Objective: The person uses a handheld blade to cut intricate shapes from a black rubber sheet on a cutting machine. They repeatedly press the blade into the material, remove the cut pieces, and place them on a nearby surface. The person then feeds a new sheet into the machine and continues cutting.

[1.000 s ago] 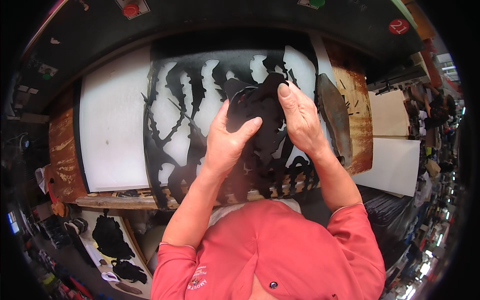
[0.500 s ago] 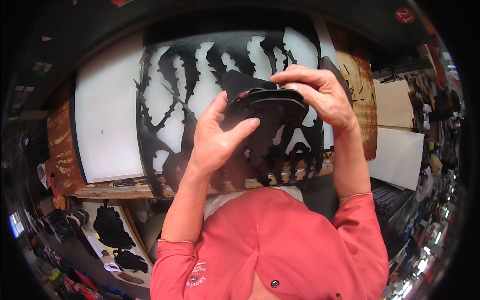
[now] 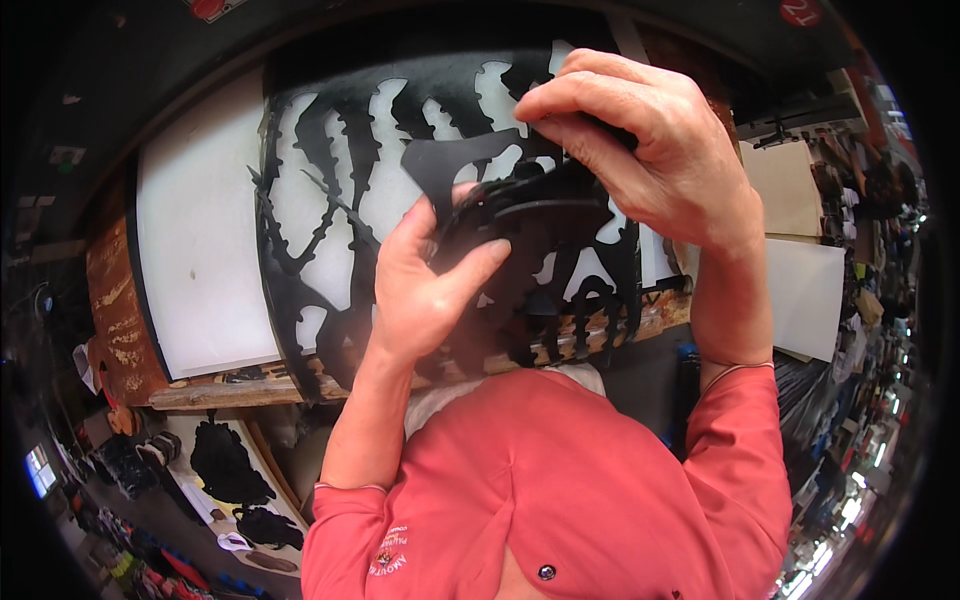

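My left hand point(image 3: 420, 285) is closed around a stack of black cut-out pieces point(image 3: 550, 212), its thumb lying along the near side. Several curved edges show in the stack; the rest is dark and hard to tell apart. A flat, curved black piece point(image 3: 440, 163) stands out above the left fingers and reaches toward my right hand point(image 3: 640, 140). That hand is raised over the far right of the stack, thumb and fingers pinched together at a dark edge. Beneath both hands, a black sheet with cut-out openings point(image 3: 335, 145) lies over a white board.
The bare white board point(image 3: 205, 230) extends left on a wooden table point(image 3: 225, 393). Pale sheets point(image 3: 805, 290) stand at the right. Lower left, a side surface bears black pieces point(image 3: 228, 460) and a roll point(image 3: 158, 450). A dark overhead ledge crosses the far side.
My right hand has risen and moved a little right and closer to the camera. The curved black piece has swung out leftward above the stack. My left hand has shifted slightly left.
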{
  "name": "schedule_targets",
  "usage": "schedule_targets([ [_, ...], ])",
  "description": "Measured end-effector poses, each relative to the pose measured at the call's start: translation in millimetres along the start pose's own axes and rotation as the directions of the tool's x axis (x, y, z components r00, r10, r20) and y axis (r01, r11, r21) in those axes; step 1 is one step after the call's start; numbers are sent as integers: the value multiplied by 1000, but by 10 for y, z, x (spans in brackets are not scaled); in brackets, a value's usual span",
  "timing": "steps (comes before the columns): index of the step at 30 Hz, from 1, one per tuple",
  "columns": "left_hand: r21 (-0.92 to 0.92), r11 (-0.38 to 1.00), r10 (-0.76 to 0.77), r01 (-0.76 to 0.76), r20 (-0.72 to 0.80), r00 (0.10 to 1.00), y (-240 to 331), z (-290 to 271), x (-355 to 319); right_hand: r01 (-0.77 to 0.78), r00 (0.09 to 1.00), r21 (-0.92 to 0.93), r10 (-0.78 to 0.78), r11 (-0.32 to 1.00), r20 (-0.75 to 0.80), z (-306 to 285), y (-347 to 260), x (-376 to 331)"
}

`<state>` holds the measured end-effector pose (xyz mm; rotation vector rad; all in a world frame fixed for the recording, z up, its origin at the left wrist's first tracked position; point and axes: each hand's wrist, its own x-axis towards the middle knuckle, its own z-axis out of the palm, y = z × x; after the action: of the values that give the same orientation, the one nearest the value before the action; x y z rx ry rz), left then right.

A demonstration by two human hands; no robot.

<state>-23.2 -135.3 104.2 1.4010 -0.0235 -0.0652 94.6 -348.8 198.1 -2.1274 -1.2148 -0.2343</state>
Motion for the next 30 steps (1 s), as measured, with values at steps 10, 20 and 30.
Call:
schedule_targets([
  [10,-39,990,128,-132,-108,986,-134,-64,-126,1,975,407,88,914,-202,332,-101,-572],
  [20,-195,979,-75,53,-107,991,-112,6,-154,-67,895,3,62,998,-442,803,-527,-802],
  [30,-345,922,-211,176,-66,975,-163,6,-169,-126,861,175,195,977,-469,983,-632,-899],
])
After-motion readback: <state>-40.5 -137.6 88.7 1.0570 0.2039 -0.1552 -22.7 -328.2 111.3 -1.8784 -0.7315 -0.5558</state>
